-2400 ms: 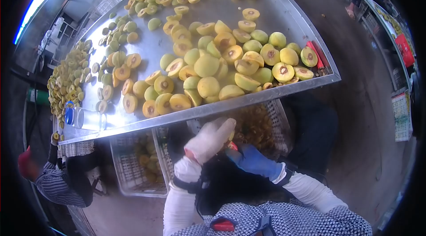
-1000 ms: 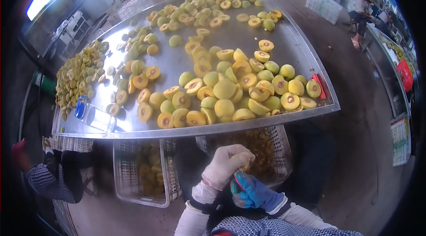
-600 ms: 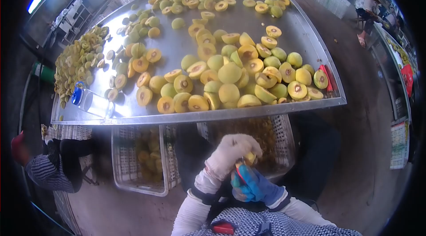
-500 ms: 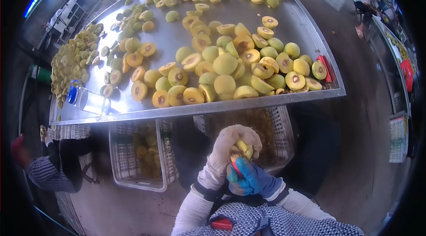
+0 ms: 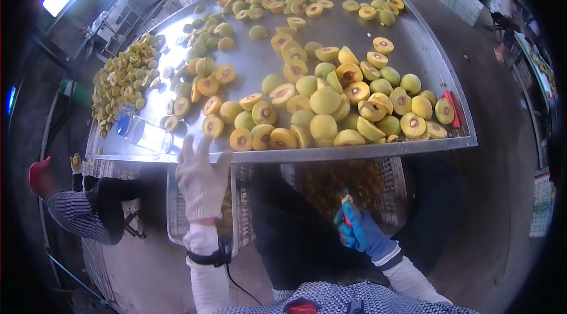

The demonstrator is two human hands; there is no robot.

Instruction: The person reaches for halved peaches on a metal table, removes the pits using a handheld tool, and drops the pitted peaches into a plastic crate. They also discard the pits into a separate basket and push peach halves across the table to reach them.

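My left hand [image 5: 202, 184], in a pale knitted glove, reaches up to the table's front edge with fingers spread and nothing in them. Below it is a white crate [image 5: 243, 213], partly covered by the hand and arm. My right hand [image 5: 363, 234], in a blue glove, is closed around a small red-handled tool [image 5: 347, 217]. The tool's tip points up over a second crate [image 5: 393, 190] holding brownish scraps; its exact shape is too small to tell. Halved yellow-green fruits [image 5: 325, 101] with brown centres lie heaped on the metal table [image 5: 236, 157] just beyond both hands.
A clear bottle with a blue cap [image 5: 144, 132] lies at the table's front left, beside a pile of smaller fruit pieces [image 5: 121, 86]. Another red object [image 5: 452, 107] rests by the right rim. A person in a red cap [image 5: 77, 210] sits at left.
My hands have parted. The left moved left and up to the table edge and opened; the fruit it held is gone from it. The right stays low, still holding the red-handled tool.
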